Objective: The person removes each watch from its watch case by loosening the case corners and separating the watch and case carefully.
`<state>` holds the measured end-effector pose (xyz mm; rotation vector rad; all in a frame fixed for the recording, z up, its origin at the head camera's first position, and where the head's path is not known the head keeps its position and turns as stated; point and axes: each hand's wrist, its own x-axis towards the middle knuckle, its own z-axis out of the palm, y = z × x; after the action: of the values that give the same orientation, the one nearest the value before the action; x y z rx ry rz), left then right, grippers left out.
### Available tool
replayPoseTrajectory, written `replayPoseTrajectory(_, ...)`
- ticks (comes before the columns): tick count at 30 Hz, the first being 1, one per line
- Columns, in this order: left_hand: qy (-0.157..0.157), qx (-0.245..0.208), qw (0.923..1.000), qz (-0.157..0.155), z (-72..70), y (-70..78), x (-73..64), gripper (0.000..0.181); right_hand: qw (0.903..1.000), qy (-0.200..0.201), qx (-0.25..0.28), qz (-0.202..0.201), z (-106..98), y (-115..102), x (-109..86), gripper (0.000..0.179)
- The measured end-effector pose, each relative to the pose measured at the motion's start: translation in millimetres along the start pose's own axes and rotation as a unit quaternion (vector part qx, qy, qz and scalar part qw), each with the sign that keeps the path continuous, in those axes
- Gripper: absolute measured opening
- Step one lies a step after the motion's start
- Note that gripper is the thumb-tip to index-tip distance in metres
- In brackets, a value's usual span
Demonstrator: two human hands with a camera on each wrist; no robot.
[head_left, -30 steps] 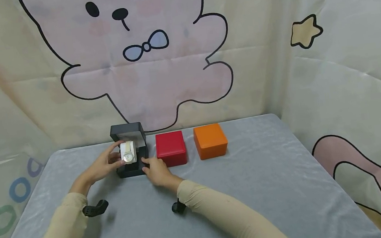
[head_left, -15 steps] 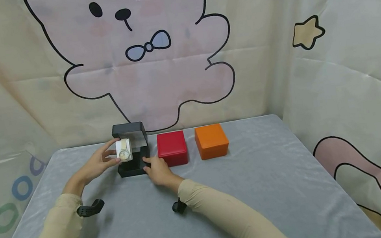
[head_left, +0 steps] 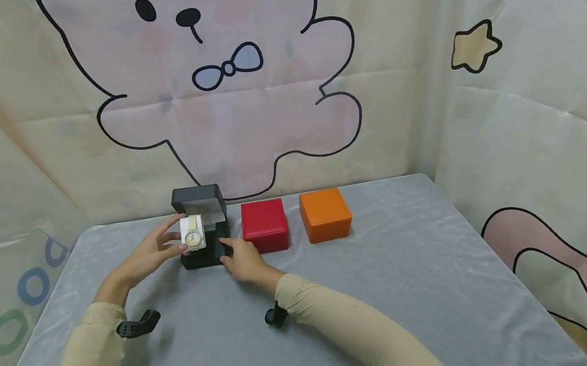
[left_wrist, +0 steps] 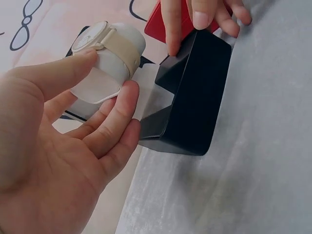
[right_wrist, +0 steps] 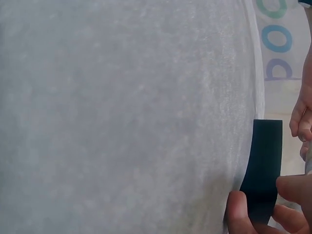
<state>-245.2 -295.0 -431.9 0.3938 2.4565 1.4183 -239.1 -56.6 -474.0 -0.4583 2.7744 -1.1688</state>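
Note:
A wristwatch (head_left: 194,238) with a cream strap is wrapped round a white cushion (left_wrist: 134,36). My left hand (head_left: 147,259) grips cushion and watch between thumb and fingers, just above the left part of a black watch box (left_wrist: 204,92). The lid (head_left: 190,194) of this box stands raised at the back, showing a pale lining. At the box's right front corner, my right hand (head_left: 246,262) holds the wall with thumb and fingers. The right wrist view shows its fingertips (right_wrist: 237,204) against the dark side. Part of the box's inside is hidden behind the cushion.
A closed red box (head_left: 264,226) stands just right of the black one. Farther right is a closed orange box (head_left: 326,215). All sit near the back edge of a table with a grey cloth (head_left: 395,292), in front of a printed curtain (head_left: 394,103).
My left hand has shifted slightly left with the watch and cushion, baring more of the black box's inside. The right hand keeps its hold on the corner.

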Motion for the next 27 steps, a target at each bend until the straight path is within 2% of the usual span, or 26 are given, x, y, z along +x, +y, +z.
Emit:
replayPoseTrajectory(7, -0.001, 0.006, 1.0000, -0.008, 1.3, 6.5, 1.2, 0.082, 0.9992, -0.026, 0.031, 0.002, -11, -1, -1.6, 0.048)
replayPoseTrajectory(16, -0.006, -0.044, 0.9990, -0.002, 2.3, 17.4, 0.3, 0.079, 0.9938, -0.040, 0.101, -0.025, -31, 2, -11.2, 0.046)
replayPoseTrajectory(22, -0.016, -0.048, 0.9987, -0.006, 10.7, 26.1, -8.7, 0.076, 0.9896, -0.046, 0.132, -0.031, -43, -1, -24.5, 0.047)
replayPoseTrajectory(27, -0.024, -0.075, 0.9969, 0.003, 18.1, 29.8, -11.2, 0.073, 0.9858, -0.047, 0.155, -0.044, -50, -1, -33.7, 0.048)
